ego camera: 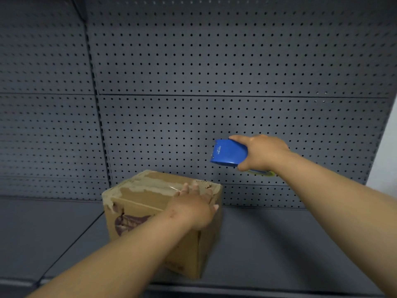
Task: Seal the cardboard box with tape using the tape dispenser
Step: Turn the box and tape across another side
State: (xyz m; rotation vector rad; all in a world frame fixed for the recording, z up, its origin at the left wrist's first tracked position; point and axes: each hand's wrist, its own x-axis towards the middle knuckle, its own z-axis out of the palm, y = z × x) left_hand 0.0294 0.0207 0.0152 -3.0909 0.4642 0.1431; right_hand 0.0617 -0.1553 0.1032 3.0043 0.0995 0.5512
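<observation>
Backdrop: grey pegboard above a grey shelf.
Box: cardboard box on shelf, taped seam running left-right.
Left hand: flat, pressing box top.
Right hand: clasping blue tape dispenser, airborne, up-right of box; blade seemingly leftward.

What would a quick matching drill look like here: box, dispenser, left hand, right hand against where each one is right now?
Things:
1. cardboard box
2. tape dispenser
3. left hand
4. right hand

States:
A. held in the air in front of the pegboard
B. pressed flat on the box top
C. standing on the grey shelf
D. wrapped around the blue tool

Pairs: 1-C, 2-A, 3-B, 4-D
</observation>
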